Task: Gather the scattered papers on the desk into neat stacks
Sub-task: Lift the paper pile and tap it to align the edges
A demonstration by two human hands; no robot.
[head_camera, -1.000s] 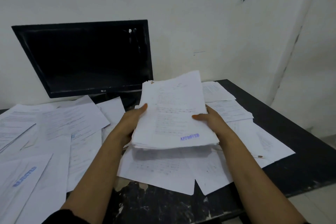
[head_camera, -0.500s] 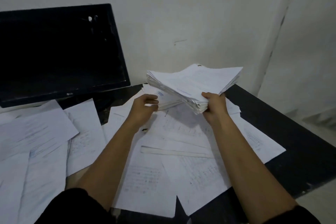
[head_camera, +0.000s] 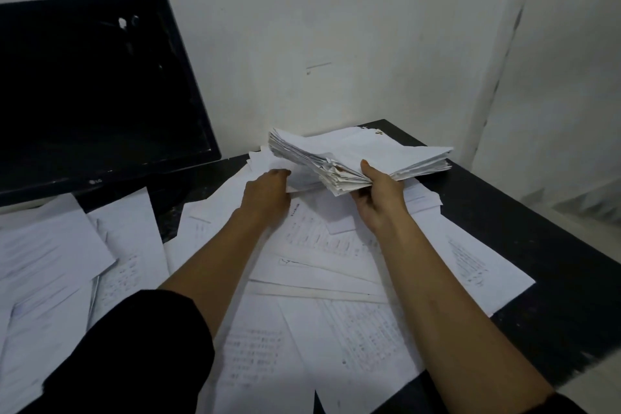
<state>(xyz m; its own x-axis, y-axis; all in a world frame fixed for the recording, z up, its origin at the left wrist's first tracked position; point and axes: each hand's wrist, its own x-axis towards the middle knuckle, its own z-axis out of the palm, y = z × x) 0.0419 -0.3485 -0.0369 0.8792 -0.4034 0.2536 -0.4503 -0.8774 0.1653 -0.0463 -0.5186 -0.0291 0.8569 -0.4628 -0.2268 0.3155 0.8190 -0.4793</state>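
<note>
The right hand [head_camera: 378, 198] grips a thick, ragged stack of white printed papers [head_camera: 361, 158] at its near edge, thumb on top and fingers curled beneath, holding it above the black desk [head_camera: 544, 239] near the far corner. The left hand [head_camera: 267, 193] reaches under the stack's left end, its fingers curled onto loose white sheets [head_camera: 302, 255] lying there; whether they pinch one cannot be told. A black flat monitor [head_camera: 94, 94] stands at left.
</note>
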